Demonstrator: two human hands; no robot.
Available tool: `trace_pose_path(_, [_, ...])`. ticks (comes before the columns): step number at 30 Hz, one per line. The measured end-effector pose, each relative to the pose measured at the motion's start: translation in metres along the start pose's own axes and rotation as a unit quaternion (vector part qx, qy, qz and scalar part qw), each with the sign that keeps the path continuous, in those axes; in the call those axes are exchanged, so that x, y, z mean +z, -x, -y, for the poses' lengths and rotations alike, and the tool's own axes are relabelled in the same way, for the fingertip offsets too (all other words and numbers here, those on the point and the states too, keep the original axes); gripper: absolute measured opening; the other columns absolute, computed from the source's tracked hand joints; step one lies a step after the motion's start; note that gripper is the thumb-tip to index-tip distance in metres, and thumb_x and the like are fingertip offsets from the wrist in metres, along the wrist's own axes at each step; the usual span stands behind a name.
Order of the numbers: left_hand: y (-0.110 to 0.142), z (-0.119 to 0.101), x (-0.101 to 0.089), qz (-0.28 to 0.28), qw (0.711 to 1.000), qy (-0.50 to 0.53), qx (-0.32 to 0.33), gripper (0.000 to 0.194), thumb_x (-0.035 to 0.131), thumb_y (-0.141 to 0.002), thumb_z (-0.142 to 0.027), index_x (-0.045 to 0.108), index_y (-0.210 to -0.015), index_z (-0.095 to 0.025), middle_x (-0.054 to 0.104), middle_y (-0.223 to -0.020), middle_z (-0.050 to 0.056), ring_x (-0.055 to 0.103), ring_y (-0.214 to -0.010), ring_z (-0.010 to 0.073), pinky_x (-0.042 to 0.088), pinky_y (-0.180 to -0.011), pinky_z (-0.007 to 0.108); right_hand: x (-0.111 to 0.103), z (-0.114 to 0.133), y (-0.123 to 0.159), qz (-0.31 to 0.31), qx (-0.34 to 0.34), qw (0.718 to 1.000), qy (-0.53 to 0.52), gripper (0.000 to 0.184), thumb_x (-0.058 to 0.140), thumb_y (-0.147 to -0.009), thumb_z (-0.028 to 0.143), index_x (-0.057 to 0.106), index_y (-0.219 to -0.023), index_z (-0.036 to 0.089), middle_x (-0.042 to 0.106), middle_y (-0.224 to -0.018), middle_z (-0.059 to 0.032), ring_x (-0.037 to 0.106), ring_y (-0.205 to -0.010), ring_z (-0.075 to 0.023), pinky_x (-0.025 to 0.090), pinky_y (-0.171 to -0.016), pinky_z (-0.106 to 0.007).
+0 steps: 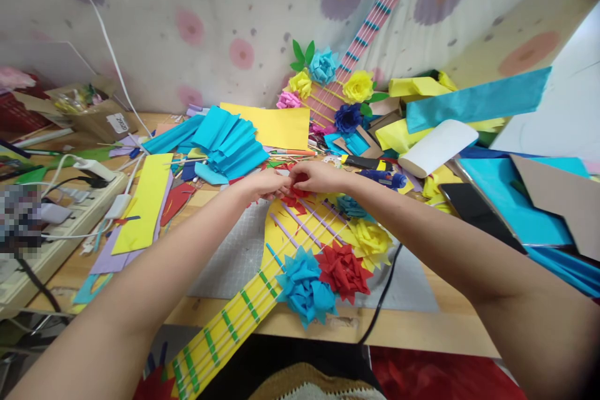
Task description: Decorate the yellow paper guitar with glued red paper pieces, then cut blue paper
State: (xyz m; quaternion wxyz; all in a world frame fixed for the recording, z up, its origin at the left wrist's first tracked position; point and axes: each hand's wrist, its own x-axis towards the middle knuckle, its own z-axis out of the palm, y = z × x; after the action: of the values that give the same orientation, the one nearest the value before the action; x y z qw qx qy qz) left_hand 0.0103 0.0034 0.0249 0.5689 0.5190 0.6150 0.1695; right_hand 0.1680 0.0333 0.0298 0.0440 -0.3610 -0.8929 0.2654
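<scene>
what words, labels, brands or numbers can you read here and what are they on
No text can be read with certainty.
White label on the cardboard box: dark characters, too small and blurred to quote.
Blue tool: pale marks, too small to read.
Cutting mat: grid lines show; no number is legible.

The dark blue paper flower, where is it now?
In the head view, the dark blue flower is right of centre, low on the pink guitar, just below a yellow flower.
</scene>
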Motion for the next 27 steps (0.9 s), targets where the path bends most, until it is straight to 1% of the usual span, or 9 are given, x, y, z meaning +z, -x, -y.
trace_pose_path(3, [-0.001, 0.0, 0.001, 0.004, 1.0, 0.011, -0.008, 0.005, 0.058, -0.06, -0.02, 0.057, -0.059, -0.015, 0.066, -0.067, 0.005, 0.042, -0.042, 0.0056, 0.019, -0.036, 0.017, -0.002, 0.002, 0.001, 0.0, -0.001, 1.0, 0.007, 0.017, 0.051, -0.07, 0.012, 0.064, -0.081, 0.014, 0.065, -0.085, -0.0034, 0.055, -0.072, -0.0122, 0.037, -0.061, -0.021])
trace_pose_path(5, [-0.001, 0.001, -0.001, -0.009, 1.0, 0.015, -0.009, 0.006, 0.058, -0.06, -0.02, 0.055, -0.057, -0.015, 0.067, -0.069, 0.006, 0.042, -0.042, 0.0056, 0.019, -0.036, 0.017, -0.003, 0.004, 0.003, 0.005, -0.004, 1.0, 0.001, 0.017, 0.051, -0.071, 0.012, 0.064, -0.082, 0.015, 0.066, -0.085, -0.0033, 0.056, -0.073, -0.0122, 0.038, -0.062, -0.021])
trace_pose_path(11, [0.01, -0.003, -0.014, -0.031, 0.999, 0.043, 0.014, 0.007, 0.055, -0.058, -0.012, 0.049, -0.058, -0.015, 0.068, -0.074, 0.008, 0.042, -0.044, 0.0054, 0.018, -0.036, 0.018, -0.005, 0.0, 0.009, -0.019, -0.029, 0.999, -0.008, 0.018, 0.052, -0.074, 0.017, 0.063, -0.088, 0.017, 0.067, -0.092, -0.0034, 0.058, -0.08, -0.014, 0.042, -0.069, -0.024])
trace_pose_path(14, [0.016, 0.001, -0.017, -0.08, 0.994, 0.062, 0.041, 0.017, 0.059, -0.057, -0.012, 0.05, -0.071, -0.016, 0.067, -0.072, 0.005, 0.043, -0.046, 0.0059, 0.02, -0.038, 0.018, -0.005, -0.002, 0.015, -0.052, -0.034, 0.998, 0.013, 0.017, 0.052, -0.074, 0.017, 0.063, -0.087, 0.018, 0.067, -0.096, -0.0035, 0.059, -0.086, -0.0159, 0.043, -0.077, -0.027])
trace_pose_path(18, [0.017, 0.021, -0.013, -0.173, 0.983, -0.026, 0.06, 0.035, 0.065, -0.06, -0.02, 0.048, -0.09, -0.017, 0.065, -0.073, 0.002, 0.05, -0.053, 0.009, 0.033, -0.044, 0.02, -0.006, -0.004, 0.027, -0.111, -0.049, 0.992, 0.036, 0.018, 0.052, -0.074, 0.016, 0.062, -0.087, 0.019, 0.066, -0.099, -0.0036, 0.058, -0.093, -0.0181, 0.042, -0.084, -0.032])
trace_pose_path(20, [0.012, 0.032, -0.009, -0.176, 0.976, -0.091, 0.087, 0.031, 0.065, -0.062, -0.022, 0.051, -0.089, -0.017, 0.065, -0.076, 0.002, 0.055, -0.06, 0.0115, 0.039, -0.051, 0.022, -0.007, -0.004, 0.035, -0.136, -0.054, 0.988, 0.042, 0.018, 0.051, -0.074, 0.017, 0.063, -0.088, 0.019, 0.066, -0.099, -0.0042, 0.057, -0.095, -0.0195, 0.041, -0.087, -0.034])
trace_pose_path(23, [0.002, 0.041, -0.006, -0.18, 0.952, -0.2, 0.146, 0.021, 0.065, -0.063, -0.025, 0.059, -0.081, -0.017, 0.066, -0.084, 0.004, 0.059, -0.076, 0.015, 0.044, -0.064, 0.024, -0.009, -0.007, 0.048, -0.173, -0.051, 0.983, 0.042, 0.018, 0.051, -0.075, 0.02, 0.063, -0.088, 0.019, 0.066, -0.101, -0.0063, 0.055, -0.1, -0.0218, 0.04, -0.09, -0.037])
trace_pose_path(25, [-0.004, 0.041, -0.004, -0.164, 0.948, -0.224, 0.157, 0.021, 0.065, -0.063, -0.027, 0.063, -0.08, -0.016, 0.067, -0.087, 0.004, 0.06, -0.08, 0.0161, 0.044, -0.069, 0.024, -0.011, -0.009, 0.057, -0.195, -0.041, 0.979, 0.035, 0.018, 0.051, -0.076, 0.022, 0.063, -0.089, 0.019, 0.065, -0.102, -0.0069, 0.055, -0.101, -0.0224, 0.04, -0.09, -0.039])
trace_pose_path(27, [-0.01, 0.038, -0.002, -0.138, 0.954, -0.218, 0.151, 0.022, 0.064, -0.064, -0.028, 0.066, -0.081, -0.015, 0.068, -0.083, 0.002, 0.06, -0.078, 0.016, 0.044, -0.068, 0.024, -0.014, -0.01, 0.068, -0.215, -0.035, 0.976, 0.025, 0.019, 0.05, -0.076, 0.024, 0.063, -0.089, 0.02, 0.065, -0.103, -0.0066, 0.056, -0.101, -0.0224, 0.041, -0.09, -0.039])
